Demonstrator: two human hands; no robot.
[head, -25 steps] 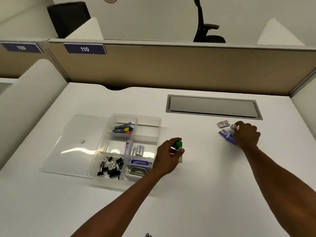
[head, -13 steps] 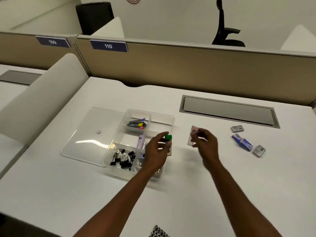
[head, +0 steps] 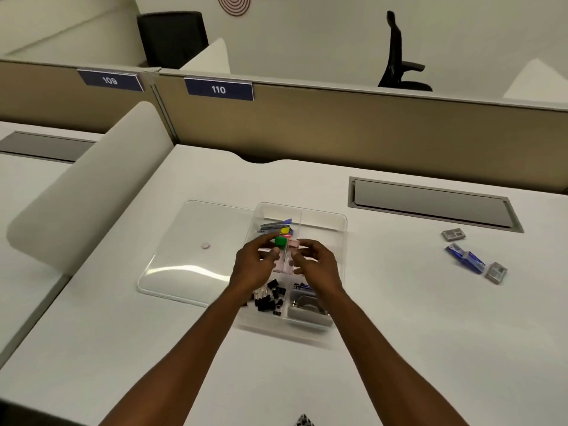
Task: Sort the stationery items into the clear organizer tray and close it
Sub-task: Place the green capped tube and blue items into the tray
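White counter (head: pixel 399 348) with grey cable hatch (head: pixel 430 207) far right. Tan partition (head: pixel 368 127) behind, blue plates 109 (head: pixel 109 80) and 110 (head: pixel 218 89). White curved divider (head: pixel 92 186) left. Two black chairs (head: pixel 399 53) beyond, white wall (head: pixel 307 32), even light.

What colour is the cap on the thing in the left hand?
Green cap, seen in the head view.

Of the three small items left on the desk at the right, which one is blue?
The middle one: the blue packet, lying between the two small grey boxes, one farther back and one nearer, at its right end.
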